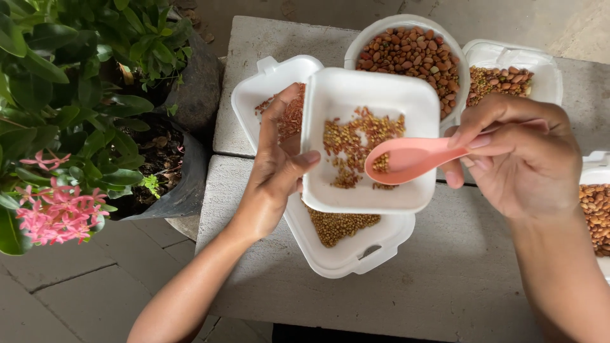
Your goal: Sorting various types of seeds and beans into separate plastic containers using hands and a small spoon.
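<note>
Left hand (274, 171): gripping the square foam tray (372, 136), steadying it above the hinged foam box (343, 251).
Right hand (518, 155): pinching the pink spoon (410, 159), keeping grains (356, 136) over the tray.

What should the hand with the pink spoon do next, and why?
Probably tip the pink plastic spoon so its few grains drop into the square white foam tray. The right hand holds the spoon over that tray, which the left hand grips at its edge, with small yellowish grains already scattered inside.
</note>
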